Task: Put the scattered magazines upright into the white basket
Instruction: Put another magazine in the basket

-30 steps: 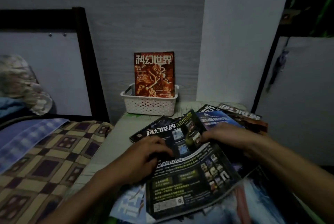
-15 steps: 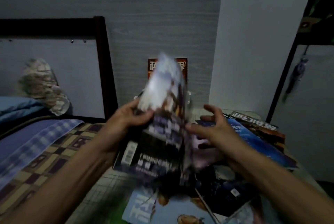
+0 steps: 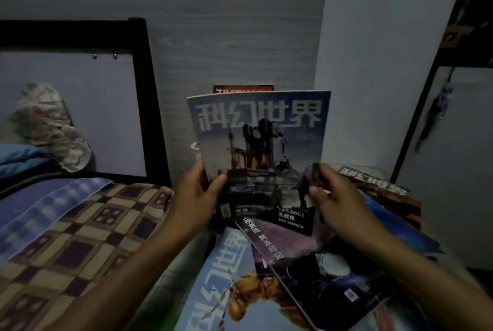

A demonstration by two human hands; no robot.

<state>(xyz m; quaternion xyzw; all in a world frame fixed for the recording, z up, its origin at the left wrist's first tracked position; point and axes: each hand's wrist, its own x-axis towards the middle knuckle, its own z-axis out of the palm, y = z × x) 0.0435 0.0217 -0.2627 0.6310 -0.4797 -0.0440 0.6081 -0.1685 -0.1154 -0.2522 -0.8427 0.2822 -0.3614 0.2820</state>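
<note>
I hold a blue-grey magazine (image 3: 260,138) upright in front of me, its title at the top. My left hand (image 3: 197,194) grips its lower left edge. My right hand (image 3: 334,199) touches its lower right corner with the fingers curled around the edge. Behind it only the top strip of a red magazine (image 3: 243,88) shows; that one stands in the white basket (image 3: 194,147), of which just a sliver of rim is visible at the held magazine's left edge. More magazines lie scattered below: a light blue one (image 3: 221,282), a dark purple one (image 3: 314,264) and a brown one (image 3: 373,178).
A bed with a checkered cover (image 3: 80,237) and a dark headboard frame (image 3: 141,95) sits to the left. A grey wood-grain panel (image 3: 234,31) backs the basket. A dark metal frame (image 3: 426,95) stands at the right.
I lifted one magazine off the pile with both hands and turned it upright, front cover toward me. It now hides most of the basket and the red magazine.
</note>
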